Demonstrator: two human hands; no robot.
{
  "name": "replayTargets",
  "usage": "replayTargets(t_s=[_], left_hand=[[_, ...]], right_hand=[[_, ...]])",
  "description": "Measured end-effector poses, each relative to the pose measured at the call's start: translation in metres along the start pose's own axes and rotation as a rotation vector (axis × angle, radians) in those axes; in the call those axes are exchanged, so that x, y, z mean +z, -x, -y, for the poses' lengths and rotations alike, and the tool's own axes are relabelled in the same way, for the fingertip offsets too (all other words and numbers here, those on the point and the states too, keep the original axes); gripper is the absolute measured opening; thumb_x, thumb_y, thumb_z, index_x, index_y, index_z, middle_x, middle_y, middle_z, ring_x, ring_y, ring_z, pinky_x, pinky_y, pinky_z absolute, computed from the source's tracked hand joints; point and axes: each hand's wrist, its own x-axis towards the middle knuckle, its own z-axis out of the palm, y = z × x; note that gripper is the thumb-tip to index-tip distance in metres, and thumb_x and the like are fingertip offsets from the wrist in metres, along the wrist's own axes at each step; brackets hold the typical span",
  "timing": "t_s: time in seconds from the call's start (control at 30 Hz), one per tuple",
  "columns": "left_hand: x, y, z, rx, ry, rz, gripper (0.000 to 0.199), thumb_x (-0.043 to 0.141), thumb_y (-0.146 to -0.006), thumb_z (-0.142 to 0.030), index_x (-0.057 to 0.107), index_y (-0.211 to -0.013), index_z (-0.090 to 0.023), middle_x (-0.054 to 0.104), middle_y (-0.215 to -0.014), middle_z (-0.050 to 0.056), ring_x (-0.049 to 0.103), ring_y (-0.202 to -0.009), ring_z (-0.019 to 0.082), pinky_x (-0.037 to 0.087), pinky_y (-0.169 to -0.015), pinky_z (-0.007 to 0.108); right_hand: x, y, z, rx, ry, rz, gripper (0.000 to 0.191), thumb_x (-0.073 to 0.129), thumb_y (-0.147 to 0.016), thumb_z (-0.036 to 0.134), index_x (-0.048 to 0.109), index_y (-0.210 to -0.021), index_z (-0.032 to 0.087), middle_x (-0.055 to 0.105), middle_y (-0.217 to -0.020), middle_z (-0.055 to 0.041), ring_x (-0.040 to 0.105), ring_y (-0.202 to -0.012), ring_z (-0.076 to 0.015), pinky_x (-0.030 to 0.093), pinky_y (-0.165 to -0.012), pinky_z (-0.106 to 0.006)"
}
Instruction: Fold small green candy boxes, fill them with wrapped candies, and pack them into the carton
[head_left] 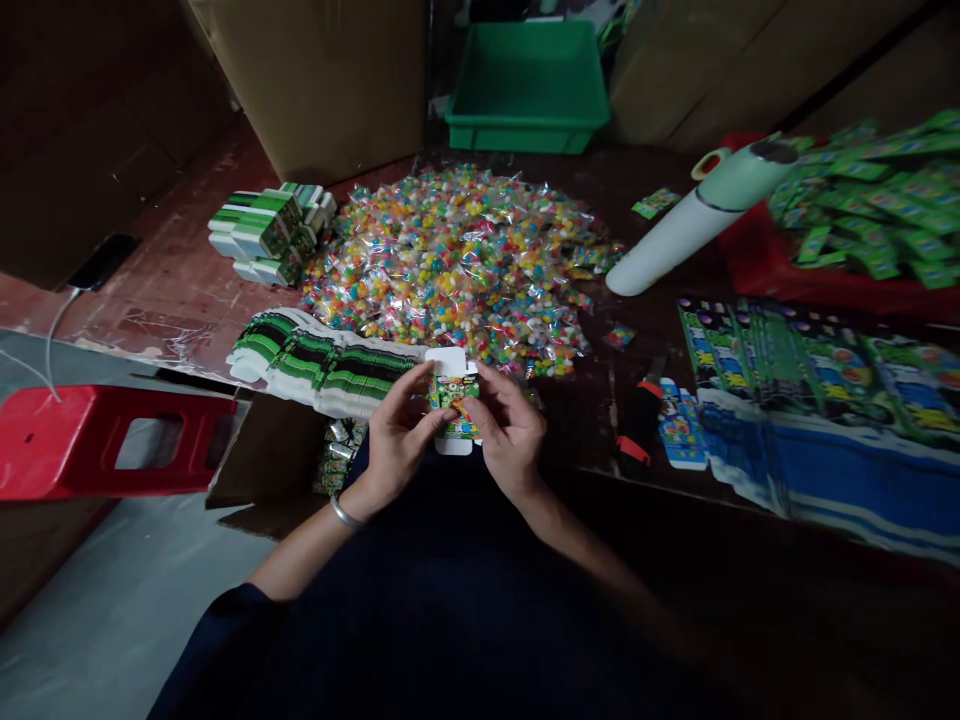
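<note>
Between my two hands is a small printed candy carton [455, 395], mostly green, with white flaps sticking out at its top and bottom. My left hand [401, 425] pinches its left side, thumb across the front. Gripping the right side is my right hand [510, 425], its thumb on the printed face. Just left of the carton lies a fanned row of flat green and white cartons [322, 360]. Behind the hands spreads a big heap of clear bags of colourful candy [465, 260].
Stacked cartons [262, 230] and a green tray [529, 90] stand at the back. To the right are a white bottle [690, 220], a red-handled cutter [637, 425], printed pouches [832, 420] and a red crate [847, 280] of green packets. A red stool [67, 440] and an open cardboard box [262, 450] are at left.
</note>
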Motion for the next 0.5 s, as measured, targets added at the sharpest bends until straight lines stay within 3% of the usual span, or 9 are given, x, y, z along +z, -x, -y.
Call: replayTargets(t_s=[0.1, 0.2, 0.27, 0.4, 0.5], left_hand=[[-0.008, -0.003, -0.003, -0.046, -0.033, 0.163, 0.055, 0.089, -0.081, -0.038, 0.069, -0.130, -0.024, 0.073, -0.105, 0.005, 0.065, -0.077, 0.014, 0.057, -0.070, 0.026], [-0.015, -0.007, -0.008, -0.087, -0.007, 0.320, 0.047, 0.087, -0.082, -0.040, 0.071, -0.122, -0.020, 0.072, -0.102, 0.005, 0.066, -0.081, 0.015, 0.057, -0.073, 0.025], [-0.017, -0.009, -0.010, -0.121, 0.010, 0.375, 0.043, 0.087, -0.083, -0.040, 0.071, -0.116, -0.018, 0.072, -0.108, 0.007, 0.069, -0.088, 0.016, 0.057, -0.077, 0.024], [-0.015, -0.008, -0.011, -0.118, 0.019, 0.336, 0.040, 0.086, -0.084, -0.039, 0.066, -0.111, -0.019, 0.069, -0.114, 0.007, 0.070, -0.089, 0.014, 0.058, -0.075, 0.021], [-0.012, -0.005, -0.009, -0.069, 0.049, 0.256, 0.042, 0.089, -0.081, -0.035, 0.058, -0.106, -0.021, 0.064, -0.103, 0.001, 0.067, -0.078, 0.009, 0.057, -0.069, 0.018]], right_hand=[[-0.003, -0.001, -0.002, -0.063, 0.040, 0.022, 0.031, 0.068, -0.096, 0.037, 0.071, -0.126, 0.027, 0.078, -0.110, -0.0060, 0.073, -0.089, -0.0204, 0.061, -0.082, -0.036], [-0.007, -0.004, 0.000, -0.102, 0.079, 0.064, 0.018, 0.065, -0.098, 0.035, 0.070, -0.112, 0.025, 0.074, -0.095, -0.0030, 0.069, -0.078, -0.0180, 0.059, -0.072, -0.032], [-0.009, -0.007, 0.002, -0.148, 0.119, 0.088, 0.011, 0.063, -0.099, 0.033, 0.069, -0.102, 0.024, 0.071, -0.092, -0.0029, 0.069, -0.081, -0.0184, 0.057, -0.071, -0.032], [-0.009, -0.012, 0.005, -0.244, 0.170, 0.092, 0.007, 0.063, -0.099, 0.028, 0.068, -0.094, 0.025, 0.072, -0.107, -0.0072, 0.070, -0.104, -0.0237, 0.058, -0.084, -0.038], [-0.006, -0.014, 0.004, -0.209, 0.040, 0.064, 0.005, 0.067, -0.097, 0.027, 0.065, -0.102, 0.026, 0.072, -0.105, -0.0058, 0.070, -0.099, -0.0220, 0.058, -0.083, -0.037]])
